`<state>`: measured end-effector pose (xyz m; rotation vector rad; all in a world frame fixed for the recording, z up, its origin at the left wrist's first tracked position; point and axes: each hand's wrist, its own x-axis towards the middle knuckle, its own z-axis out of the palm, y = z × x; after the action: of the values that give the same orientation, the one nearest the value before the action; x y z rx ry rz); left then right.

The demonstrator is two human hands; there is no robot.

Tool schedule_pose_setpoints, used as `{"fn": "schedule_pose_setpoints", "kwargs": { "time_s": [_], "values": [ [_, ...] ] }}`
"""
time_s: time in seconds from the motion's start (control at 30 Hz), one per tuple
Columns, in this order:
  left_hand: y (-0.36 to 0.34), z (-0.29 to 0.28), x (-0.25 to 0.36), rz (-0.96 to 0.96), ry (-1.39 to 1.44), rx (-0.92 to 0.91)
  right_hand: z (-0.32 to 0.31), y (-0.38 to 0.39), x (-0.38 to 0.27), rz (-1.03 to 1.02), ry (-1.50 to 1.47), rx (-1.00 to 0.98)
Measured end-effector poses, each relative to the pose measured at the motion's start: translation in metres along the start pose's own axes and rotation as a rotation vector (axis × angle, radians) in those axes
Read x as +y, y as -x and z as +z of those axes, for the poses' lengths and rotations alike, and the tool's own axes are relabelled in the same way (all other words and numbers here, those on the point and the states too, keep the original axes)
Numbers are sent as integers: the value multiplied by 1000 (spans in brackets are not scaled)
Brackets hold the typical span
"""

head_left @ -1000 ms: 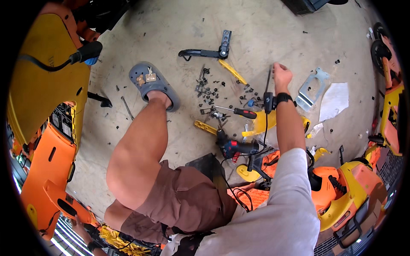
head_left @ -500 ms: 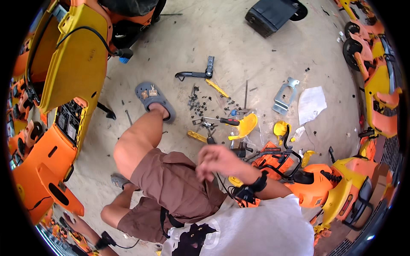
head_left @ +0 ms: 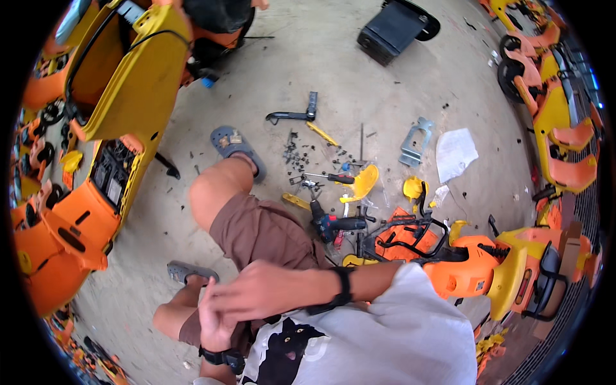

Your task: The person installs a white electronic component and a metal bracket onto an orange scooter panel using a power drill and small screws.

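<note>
Above my lap my two hands come together. My right hand [head_left: 256, 292] reaches across from the right and overlaps my left hand [head_left: 216, 322], which rises from the lower edge. The fingers of both are blurred and partly hide one another; anything between them cannot be made out. Beyond my right forearm a dark cordless drill [head_left: 335, 224] lies on the floor. Near it are a screwdriver [head_left: 330, 178], a curved yellow plastic part [head_left: 366, 182] and a scatter of dark screws [head_left: 296, 154]. Neither hand touches these.
At the left stands a large orange and yellow scooter body [head_left: 83, 218] with an open battery bay. An orange vehicle part with a black frame [head_left: 471, 260] lies at the right. Farther off are a metal bracket [head_left: 416, 142], a white sheet [head_left: 456, 155] and a black box [head_left: 394, 32].
My left hand has come rightward from beside the orange scooter body. My right hand has moved left and nearer to me, meeting it and uncovering the drill. The view has shifted slightly.
</note>
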<state>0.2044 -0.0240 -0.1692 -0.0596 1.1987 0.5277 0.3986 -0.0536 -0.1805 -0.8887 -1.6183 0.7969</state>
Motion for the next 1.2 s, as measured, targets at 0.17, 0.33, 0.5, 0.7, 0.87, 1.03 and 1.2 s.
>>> {"fn": "schedule_pose_setpoints", "kwargs": {
  "time_s": [0.17,0.33,0.5,0.7,0.87,1.03,1.2],
  "values": [
    [-27,-50,-16,-15,-70,-248,-77,115,105,1057,-128,504],
    [-25,-66,14,48,-5,-298,-62,341,249,1207,846,-372],
    [2,-105,29,241,59,-192,-33,358,239,1193,1113,-918],
    [4,-141,17,295,242,-135,-22,379,277,1240,1060,-750],
    [-1,-125,18,297,177,-197,-28,353,263,1041,967,-851],
    [-16,-151,1,237,303,-309,-42,366,265,1066,856,-859],
    [-3,-131,23,127,125,-397,-83,269,158,1273,714,-277]
  ]
}}
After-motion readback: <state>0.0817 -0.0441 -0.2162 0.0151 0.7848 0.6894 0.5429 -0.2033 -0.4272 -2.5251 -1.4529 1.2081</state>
